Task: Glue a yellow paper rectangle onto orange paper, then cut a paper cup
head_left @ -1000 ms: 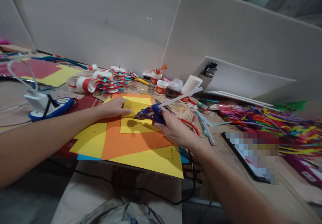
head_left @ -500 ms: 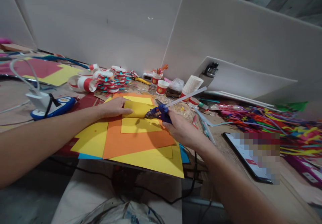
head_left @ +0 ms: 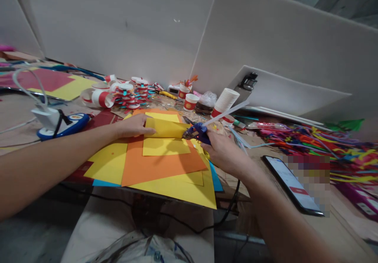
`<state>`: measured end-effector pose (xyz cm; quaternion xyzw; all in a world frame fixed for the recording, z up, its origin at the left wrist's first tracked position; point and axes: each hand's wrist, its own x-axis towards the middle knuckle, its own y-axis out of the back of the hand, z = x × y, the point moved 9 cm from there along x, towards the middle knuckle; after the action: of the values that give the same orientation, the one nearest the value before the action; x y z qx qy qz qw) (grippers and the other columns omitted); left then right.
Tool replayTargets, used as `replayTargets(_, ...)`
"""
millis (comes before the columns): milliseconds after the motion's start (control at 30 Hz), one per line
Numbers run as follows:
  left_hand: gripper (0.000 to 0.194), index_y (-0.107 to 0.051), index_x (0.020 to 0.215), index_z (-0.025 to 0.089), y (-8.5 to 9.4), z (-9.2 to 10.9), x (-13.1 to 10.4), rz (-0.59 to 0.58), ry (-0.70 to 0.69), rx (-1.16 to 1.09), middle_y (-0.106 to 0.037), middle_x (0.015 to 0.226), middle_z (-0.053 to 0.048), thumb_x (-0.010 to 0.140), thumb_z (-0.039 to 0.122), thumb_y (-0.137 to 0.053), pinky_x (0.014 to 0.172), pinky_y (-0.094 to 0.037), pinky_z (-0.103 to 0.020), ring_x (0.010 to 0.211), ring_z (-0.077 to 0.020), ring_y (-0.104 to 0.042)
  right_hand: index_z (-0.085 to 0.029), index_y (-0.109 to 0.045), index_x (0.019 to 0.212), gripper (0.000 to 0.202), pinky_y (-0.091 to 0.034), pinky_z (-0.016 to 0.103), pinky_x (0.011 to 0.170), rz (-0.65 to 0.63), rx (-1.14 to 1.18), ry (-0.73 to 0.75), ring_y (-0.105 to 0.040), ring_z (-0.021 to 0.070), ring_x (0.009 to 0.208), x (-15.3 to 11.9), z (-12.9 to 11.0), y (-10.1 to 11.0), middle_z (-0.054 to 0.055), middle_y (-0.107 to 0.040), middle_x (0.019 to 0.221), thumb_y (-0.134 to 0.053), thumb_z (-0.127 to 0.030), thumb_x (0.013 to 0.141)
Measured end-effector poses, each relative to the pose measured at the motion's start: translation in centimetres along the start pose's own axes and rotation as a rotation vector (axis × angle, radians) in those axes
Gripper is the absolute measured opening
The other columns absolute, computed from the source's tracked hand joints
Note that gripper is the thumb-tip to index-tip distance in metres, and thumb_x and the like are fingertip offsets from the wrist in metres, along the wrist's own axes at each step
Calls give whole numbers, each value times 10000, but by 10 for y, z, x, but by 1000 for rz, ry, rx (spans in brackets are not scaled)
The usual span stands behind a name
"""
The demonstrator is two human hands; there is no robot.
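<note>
My left hand [head_left: 137, 126] grips the left end of a folded or curled yellow paper piece [head_left: 167, 128], thumb on top. My right hand [head_left: 220, 147] is wrapped round a dark blue glue gun [head_left: 201, 132], with a translucent glue stick [head_left: 228, 113] jutting out of its back. The gun's nozzle touches the right end of the yellow paper piece. Below lie a flat yellow sheet [head_left: 165, 148], an orange sheet [head_left: 159, 168] and a larger yellow sheet [head_left: 183, 192], stacked on the table.
Stacked paper cups [head_left: 226, 102] and one upright cup [head_left: 190, 102] stand behind. Cut cups [head_left: 124, 93] lie to the left, near a blue-and-white power strip [head_left: 69, 125]. At right are a phone [head_left: 286, 184] and colourful pipe cleaners [head_left: 348, 149]. A black cable [head_left: 233, 198] hangs over the edge.
My right hand has moved the glue gun to the right along the yellow paper piece, to its right end. My left hand has stayed in place.
</note>
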<state>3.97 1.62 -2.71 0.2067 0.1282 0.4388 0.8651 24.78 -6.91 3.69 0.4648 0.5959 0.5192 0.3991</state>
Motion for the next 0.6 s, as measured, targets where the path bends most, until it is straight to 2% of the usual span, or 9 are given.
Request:
replayTargets(133, 337, -707, 944, 155, 1, 1, 1, 4, -24, -15, -724, 949, -66, 688, 372, -682, 762, -500, -285, 892, -241, -654, -161, -534, 1082, 225, -406, 271, 746, -25, 32, -21, -613, 231, 979, 2, -4, -4, 136, -649, 1115, -455, -284, 911)
replayTargets(300, 352, -707, 806, 153, 9, -2, -1, 95, 17, 4, -697, 800, -51, 736, 484, -611, 689, -486, -279, 778, -220, -622, -170, -534, 1013, 195, -382, 272, 659, -33, 63, 24, -610, 224, 861, 9, -20, -10, 110, -661, 995, -471, -319, 905)
replayTargets(433, 366, -679, 782, 145, 11, -3, -4, 122, 30, -4, -685, 836, -58, 786, 479, -529, 662, -470, -273, 774, -208, -595, -167, -526, 1029, 187, -391, 271, 670, -35, 124, 66, -616, 222, 870, 14, -35, -15, 113, -660, 1010, -479, -296, 902)
replayTargets(600, 362, -656, 785, 147, 8, 1, -5, 116, 9, -41, -679, 853, -55, 802, 479, -514, 685, -467, -264, 800, -204, -582, -168, -527, 1117, 242, -421, 281, 749, -53, 158, 132, -616, 232, 958, 17, -56, -20, 120, -655, 1092, -481, -284, 910)
